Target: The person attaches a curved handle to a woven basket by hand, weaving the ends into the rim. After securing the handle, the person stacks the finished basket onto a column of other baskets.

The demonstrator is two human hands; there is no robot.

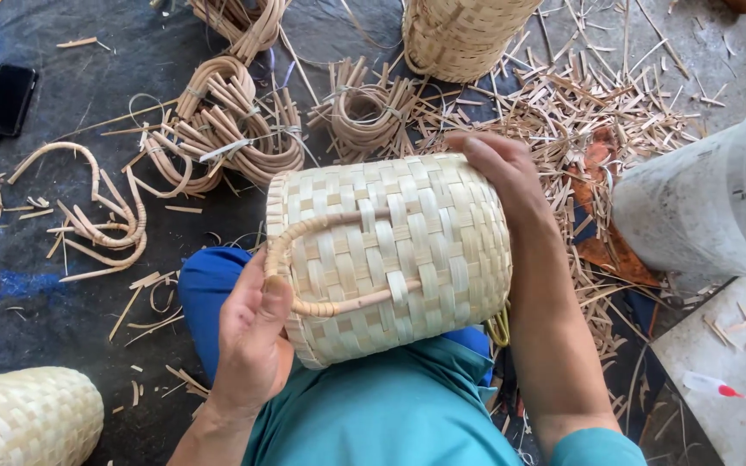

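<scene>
I see a pale woven basket (395,255) lying on its side across the lap, its curved cane handle (317,263) facing up. My left hand (252,332) grips the rim end, thumb on the handle; my right hand (498,177) presses the far end from above. Beyond it lie bundles of bent cane handles (226,129), scattered offcuts (589,112), 2 more baskets (459,34), a white bucket (705,203) and a black phone (9,99).

second basket (464,34) top cut off, white bucket (710,207) cropped right
</scene>
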